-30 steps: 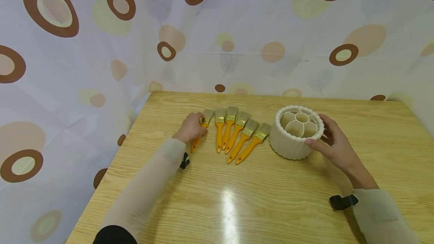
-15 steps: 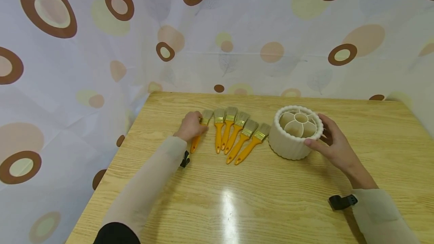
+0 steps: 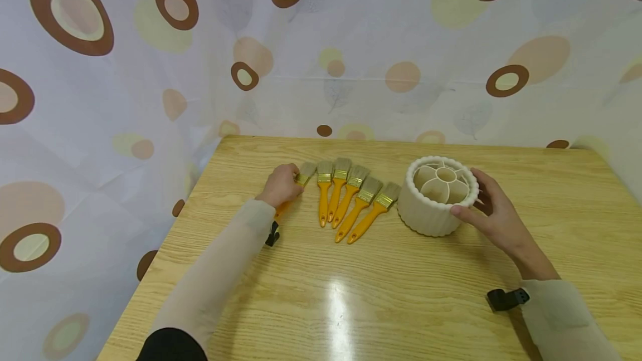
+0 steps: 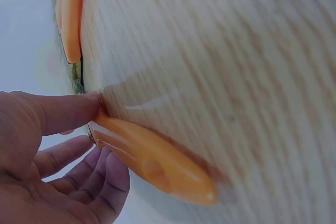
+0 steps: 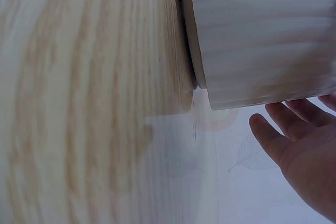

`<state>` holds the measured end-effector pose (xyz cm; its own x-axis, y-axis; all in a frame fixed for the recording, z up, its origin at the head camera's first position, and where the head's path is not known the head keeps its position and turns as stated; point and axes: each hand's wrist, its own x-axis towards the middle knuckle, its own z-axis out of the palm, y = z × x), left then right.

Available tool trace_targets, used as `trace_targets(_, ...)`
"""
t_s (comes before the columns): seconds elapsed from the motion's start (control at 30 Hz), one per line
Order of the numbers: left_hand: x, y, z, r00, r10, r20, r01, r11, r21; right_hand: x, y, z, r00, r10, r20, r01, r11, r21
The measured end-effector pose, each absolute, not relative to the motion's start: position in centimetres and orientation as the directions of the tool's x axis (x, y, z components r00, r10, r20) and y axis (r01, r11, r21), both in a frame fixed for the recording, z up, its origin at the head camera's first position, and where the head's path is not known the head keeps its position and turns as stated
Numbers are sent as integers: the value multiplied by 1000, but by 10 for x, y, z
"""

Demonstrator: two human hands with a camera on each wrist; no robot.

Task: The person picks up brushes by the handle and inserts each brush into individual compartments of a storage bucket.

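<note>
At the left end of a row of paintbrushes, my left hand [image 3: 282, 185] pinches a paintbrush [image 3: 307, 170] between thumb and fingers. Its orange handle [image 4: 157, 161] shows close over the table in the left wrist view, while the hand hides part of it in the head view. My right hand [image 3: 494, 216] holds the side of a round cream desk organizer [image 3: 431, 216], thumb at the front of the rim and fingers behind. Petal-shaped dividers surround a central ring inside the organizer. Fingertips [image 5: 273, 106] rest along its ribbed wall in the right wrist view.
Several more paintbrushes [image 3: 351, 194] with orange handles lie fanned out between the hands, bristles pointing away. The wooden table [image 3: 401, 294] ends at a patterned cloth backdrop [image 3: 361, 32] behind and on the left.
The paintbrush in my left hand has turned, its handle end swinging left under the hand and its bristles slanting more to the right. My right hand and the organizer have stayed put.
</note>
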<state>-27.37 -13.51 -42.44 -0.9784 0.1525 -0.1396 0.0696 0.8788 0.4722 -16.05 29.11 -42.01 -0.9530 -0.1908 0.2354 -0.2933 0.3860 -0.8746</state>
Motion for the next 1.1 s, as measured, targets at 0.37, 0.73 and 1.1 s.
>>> trace_targets(0.37,-276,-136,-425,-974,157,-160,63,877,476,-159,291,-419,-956,-193,223,-284,395,-874)
trace_targets(0.73,-281,-135,-426,-975,146,-169,58,896,440,-159,291,-419,-954,-192,229,-289,392,-874)
trace_targets(1.1,-278,-133,-423,-975,148,-165,60,893,447,-160,290,-419,-953,-193,235,-295,397,-869)
